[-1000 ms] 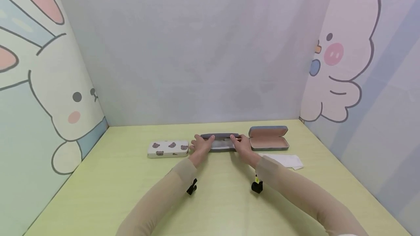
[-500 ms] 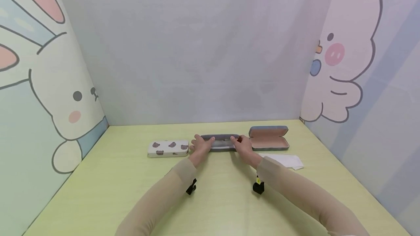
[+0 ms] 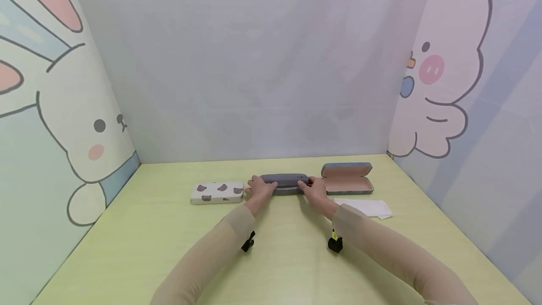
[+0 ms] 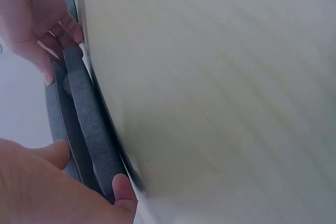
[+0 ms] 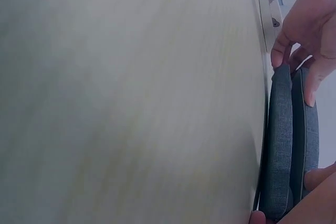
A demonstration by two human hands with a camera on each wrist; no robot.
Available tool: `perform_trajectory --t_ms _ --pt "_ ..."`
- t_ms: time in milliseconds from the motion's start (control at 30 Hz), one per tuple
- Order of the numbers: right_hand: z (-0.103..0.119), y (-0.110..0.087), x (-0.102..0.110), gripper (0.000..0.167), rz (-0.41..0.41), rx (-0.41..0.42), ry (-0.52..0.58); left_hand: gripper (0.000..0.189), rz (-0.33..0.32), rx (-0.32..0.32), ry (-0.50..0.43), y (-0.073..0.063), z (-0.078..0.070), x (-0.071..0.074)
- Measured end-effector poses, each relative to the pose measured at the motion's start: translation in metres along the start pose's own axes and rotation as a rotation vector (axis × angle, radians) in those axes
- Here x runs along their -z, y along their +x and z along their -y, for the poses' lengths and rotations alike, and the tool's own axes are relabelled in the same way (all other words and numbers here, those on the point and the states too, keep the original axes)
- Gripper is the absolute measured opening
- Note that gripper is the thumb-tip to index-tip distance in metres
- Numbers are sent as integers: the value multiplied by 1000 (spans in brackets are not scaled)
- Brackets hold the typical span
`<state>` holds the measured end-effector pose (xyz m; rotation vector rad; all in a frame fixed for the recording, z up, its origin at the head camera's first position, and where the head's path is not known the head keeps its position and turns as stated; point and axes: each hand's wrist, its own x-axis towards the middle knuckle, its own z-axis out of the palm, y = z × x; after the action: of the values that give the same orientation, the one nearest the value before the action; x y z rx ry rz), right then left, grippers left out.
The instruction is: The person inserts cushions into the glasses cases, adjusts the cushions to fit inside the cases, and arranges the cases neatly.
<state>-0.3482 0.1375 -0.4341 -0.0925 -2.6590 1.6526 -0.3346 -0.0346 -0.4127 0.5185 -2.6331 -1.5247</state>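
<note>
The left hand (image 3: 259,189) grips the left end of a dark grey case (image 3: 285,179), its thumb laid on the lid and a fingertip on the base, as the left wrist view shows. The right hand (image 3: 314,192) grips the other end in the same manner, thumb on the lid, fingers at the end of the base. The case sits between the two hands toward the rear of the bench (image 3: 292,267), its long side facing the person. Its lid is ajar: both wrist views show a dark narrow gap between lid and base.

Just left of the left hand lies a closed white case (image 3: 217,192) with brown bear heads. Beside the right hand, an open blue-grey case (image 3: 346,184) shows its pinkish lining, its lid raised at the back; whether hand and case touch I cannot tell. In front of it a white cloth (image 3: 374,207) lies flat, partly behind the beige right sleeve (image 3: 381,234). Below each wrist hangs a small black device, one left (image 3: 248,241), one right (image 3: 335,244). Beyond the bench rises a pale grey backdrop (image 3: 254,60), flanked by side panels bearing a cartoon rabbit (image 3: 80,121) and a chick-like figure (image 3: 457,51).
</note>
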Motion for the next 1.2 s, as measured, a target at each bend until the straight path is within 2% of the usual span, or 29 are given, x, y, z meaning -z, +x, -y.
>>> perform_trajectory --t_ms 467,700,1033,1200 --pt "0 0 -2 36 -40 11 -93 54 -29 -11 77 -1 -1 -3" --pt "-2 -1 -1 34 -32 35 -88 49 -37 3 49 1 2 -5" --pt "-5 0 0 31 -27 45 -105 40 6 24 80 -1 3 0" --pt "-4 1 1 31 -11 27 -94 39 54 26 85 -2 2 3"
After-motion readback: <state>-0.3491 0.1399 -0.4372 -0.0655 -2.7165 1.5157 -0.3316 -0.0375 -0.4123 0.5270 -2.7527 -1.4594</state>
